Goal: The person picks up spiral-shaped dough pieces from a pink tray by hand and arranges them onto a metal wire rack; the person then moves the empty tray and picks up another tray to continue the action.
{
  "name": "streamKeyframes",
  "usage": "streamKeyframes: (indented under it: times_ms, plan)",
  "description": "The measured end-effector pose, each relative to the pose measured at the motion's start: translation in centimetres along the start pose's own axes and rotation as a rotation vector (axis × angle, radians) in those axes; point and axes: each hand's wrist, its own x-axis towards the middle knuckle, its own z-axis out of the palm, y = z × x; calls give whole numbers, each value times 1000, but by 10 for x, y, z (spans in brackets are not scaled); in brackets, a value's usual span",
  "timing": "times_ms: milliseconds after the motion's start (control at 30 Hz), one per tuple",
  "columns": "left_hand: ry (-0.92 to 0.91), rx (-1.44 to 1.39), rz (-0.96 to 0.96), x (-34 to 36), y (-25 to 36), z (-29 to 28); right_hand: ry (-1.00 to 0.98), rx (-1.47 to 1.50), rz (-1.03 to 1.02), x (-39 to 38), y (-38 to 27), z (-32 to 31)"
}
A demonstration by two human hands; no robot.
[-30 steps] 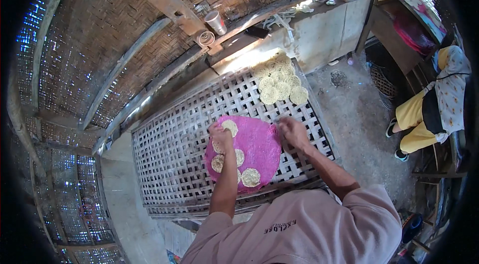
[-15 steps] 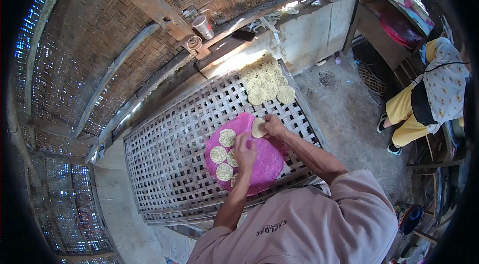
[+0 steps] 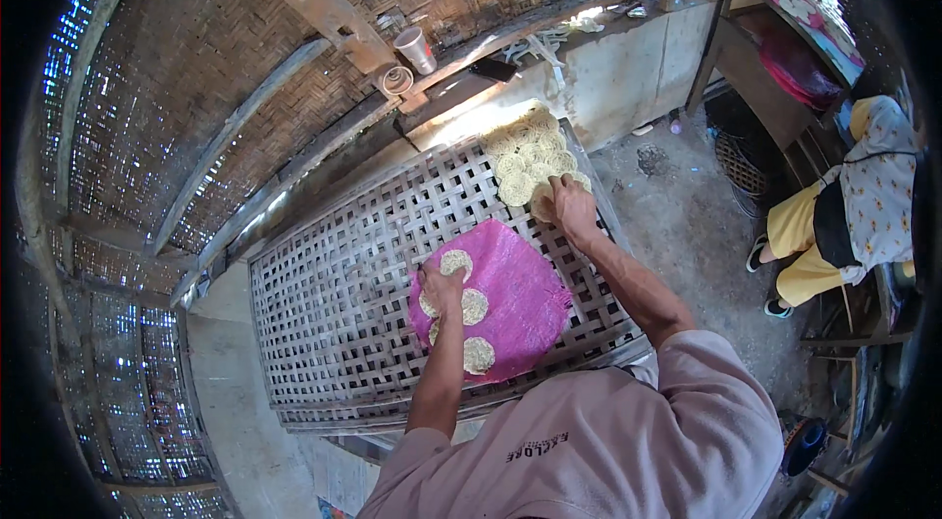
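Observation:
My right hand [image 3: 574, 208] pinches a pale, round noodle-like cracker [image 3: 542, 203] at the near edge of a cluster of similar crackers [image 3: 525, 151], overlapping on the far right corner of a woven bamboo rack [image 3: 343, 264]. My left hand [image 3: 444, 287] is over the left part of a bright pink sheet [image 3: 515, 293], thumb and fingers apart, touching or just above the crackers there. One cracker [image 3: 455, 263] lies beyond its fingertips, another [image 3: 474, 306] to its right, and one [image 3: 479, 355] nearer me. Others are partly hidden under the hand and wrist.
A ledge along the woven wall holds a cup [image 3: 415, 50], a roll of tape [image 3: 395, 80] and a dark phone [image 3: 493, 70]. Another person [image 3: 834, 205] in yellow trousers is at the right, near a wooden cabinet [image 3: 760, 68]. A basket [image 3: 738, 166] stands on the floor.
My right hand has carried a cracker from the pink sheet up to the cluster. My left hand has moved left, over the remaining crackers.

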Motion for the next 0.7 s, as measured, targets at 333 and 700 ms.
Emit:
streamKeyframes:
  times_ms: [333, 700]
  plan:
    - [-221, -61, -153, 31, 21, -7, -210, 316, -410, -96, -70, 53]
    - [-412, -444, -164, 94, -11, 3, -158, 487, -368, -107, -83, 54]
